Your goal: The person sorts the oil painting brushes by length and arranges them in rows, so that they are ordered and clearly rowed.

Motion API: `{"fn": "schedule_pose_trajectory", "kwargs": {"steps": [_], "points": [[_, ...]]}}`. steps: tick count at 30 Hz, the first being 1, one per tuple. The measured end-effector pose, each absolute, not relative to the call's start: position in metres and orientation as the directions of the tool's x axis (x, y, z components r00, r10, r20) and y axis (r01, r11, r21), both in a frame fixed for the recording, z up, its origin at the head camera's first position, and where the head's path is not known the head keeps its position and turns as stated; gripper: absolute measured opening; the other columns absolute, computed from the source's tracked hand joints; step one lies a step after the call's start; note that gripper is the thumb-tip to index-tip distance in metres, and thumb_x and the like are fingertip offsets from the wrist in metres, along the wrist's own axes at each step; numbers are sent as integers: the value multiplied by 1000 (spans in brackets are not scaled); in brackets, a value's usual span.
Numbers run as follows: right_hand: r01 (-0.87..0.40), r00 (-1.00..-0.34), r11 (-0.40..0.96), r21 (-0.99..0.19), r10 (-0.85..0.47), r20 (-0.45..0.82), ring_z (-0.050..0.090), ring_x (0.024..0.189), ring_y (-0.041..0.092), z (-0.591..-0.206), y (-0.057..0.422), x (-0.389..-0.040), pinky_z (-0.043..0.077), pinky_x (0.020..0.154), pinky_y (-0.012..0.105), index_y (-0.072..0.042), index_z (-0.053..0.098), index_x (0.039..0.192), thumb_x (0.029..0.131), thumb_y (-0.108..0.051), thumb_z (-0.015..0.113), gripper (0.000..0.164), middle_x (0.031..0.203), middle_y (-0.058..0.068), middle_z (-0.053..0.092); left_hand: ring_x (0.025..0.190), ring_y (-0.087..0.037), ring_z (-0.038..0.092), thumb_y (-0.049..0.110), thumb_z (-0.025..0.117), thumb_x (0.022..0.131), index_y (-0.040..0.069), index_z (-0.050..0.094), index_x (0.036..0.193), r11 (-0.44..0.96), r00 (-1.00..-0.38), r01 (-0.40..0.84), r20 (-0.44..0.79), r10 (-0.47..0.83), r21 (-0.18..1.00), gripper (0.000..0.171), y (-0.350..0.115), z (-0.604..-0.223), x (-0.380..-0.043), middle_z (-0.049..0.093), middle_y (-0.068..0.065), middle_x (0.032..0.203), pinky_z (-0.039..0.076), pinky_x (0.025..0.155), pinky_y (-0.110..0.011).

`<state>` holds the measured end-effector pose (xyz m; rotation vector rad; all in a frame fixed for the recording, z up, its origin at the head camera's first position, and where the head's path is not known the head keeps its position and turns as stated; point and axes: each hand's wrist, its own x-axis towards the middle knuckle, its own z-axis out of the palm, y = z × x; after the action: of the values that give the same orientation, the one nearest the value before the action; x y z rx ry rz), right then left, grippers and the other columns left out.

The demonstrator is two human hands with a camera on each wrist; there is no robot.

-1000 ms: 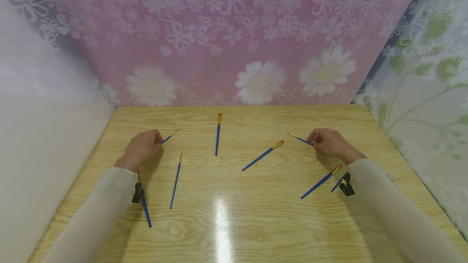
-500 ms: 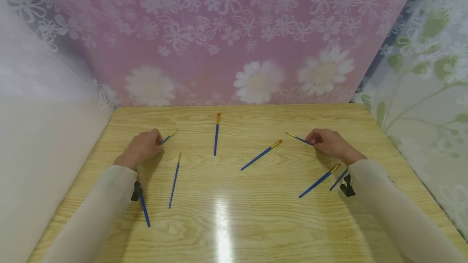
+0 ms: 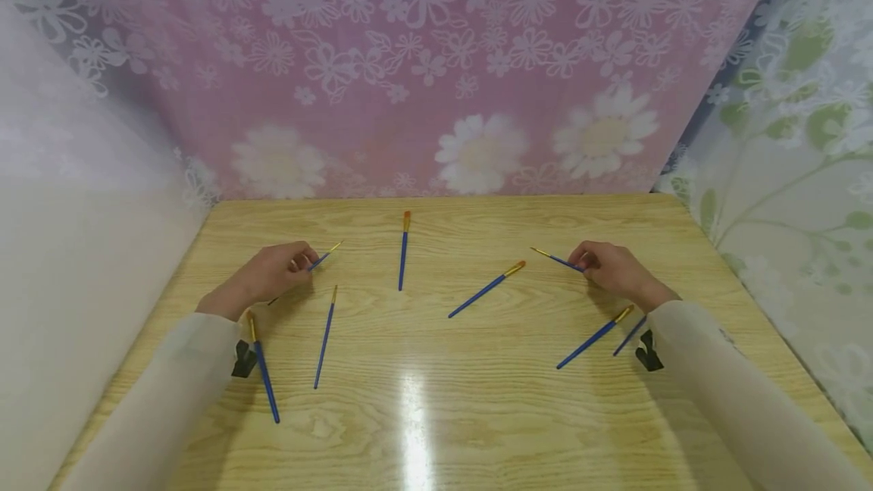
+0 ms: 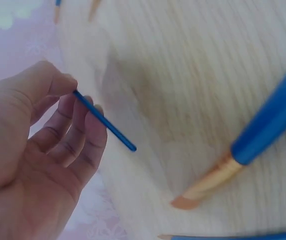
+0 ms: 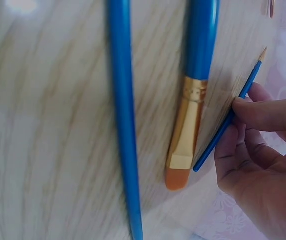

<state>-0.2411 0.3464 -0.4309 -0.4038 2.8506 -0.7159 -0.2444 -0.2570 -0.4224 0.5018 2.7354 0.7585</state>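
Observation:
My left hand [image 3: 276,273] pinches a thin blue paintbrush [image 4: 105,121] between thumb and fingers over the table's far left; its fine tip points to the back right. On the right, my right hand [image 3: 612,267] pinches another thin paintbrush [image 5: 226,122], with its gold ferrule and tip pointing left. A wide flat paintbrush [image 3: 266,373] lies beside the left sleeve, bristles toward the hand. Near the right wrist lie a flat paintbrush [image 5: 186,132] with orange bristles and a slimmer blue-handled one [image 5: 123,100], its far end hidden under the sleeve in the head view.
Between the hands, a thin paintbrush [image 3: 326,339], an upright-lying flat one [image 3: 404,252] and a slanted one [image 3: 486,291] rest apart on the wooden table [image 3: 491,415]. A pink flowered cloth [image 3: 382,97] hangs along the back edge; pale walls close both sides.
My left hand has shifted slightly right with its paintbrush, uncovering more of the wide brush by the left sleeve. My right hand has stayed nearly still.

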Motion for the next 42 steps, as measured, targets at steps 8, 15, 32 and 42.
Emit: {"fn": "schedule_pose_trajectory", "kwargs": {"steps": [8,15,32,42], "points": [[-204,-949,853,-481,-293,-116,68,112,43,-433,347,-242,55,96,63,-1,70,123,102,9,61,25,115,22,73,105,-26,70,12,60,111,4,63,139,742,-870,237,-203,450,627,30,-235,-409,-228,68,-15,125,58,84,-40],[-206,-949,849,-486,-294,-113,68,109,42,-433,348,-242,55,95,62,-2,70,122,101,10,60,25,114,21,72,101,-24,72,11,63,110,7,61,142,707,-851,230,-214,479,669,32,-217,-409,-217,68,-15,124,59,83,-39],[-209,-949,844,-493,-298,-107,68,112,45,-433,349,-242,55,96,63,1,70,123,102,10,60,25,116,24,72,71,-18,65,9,65,108,9,69,130,619,-851,98,-257,458,779,23,-151,-426,-163,69,-10,111,59,67,-34],[-206,-949,847,-491,-295,-111,68,112,45,-432,347,-241,55,96,63,1,69,124,103,9,61,24,117,24,71,74,-10,59,18,77,101,13,72,118,684,-875,230,-162,457,692,18,-121,-439,-146,68,3,97,51,72,-30]]}}
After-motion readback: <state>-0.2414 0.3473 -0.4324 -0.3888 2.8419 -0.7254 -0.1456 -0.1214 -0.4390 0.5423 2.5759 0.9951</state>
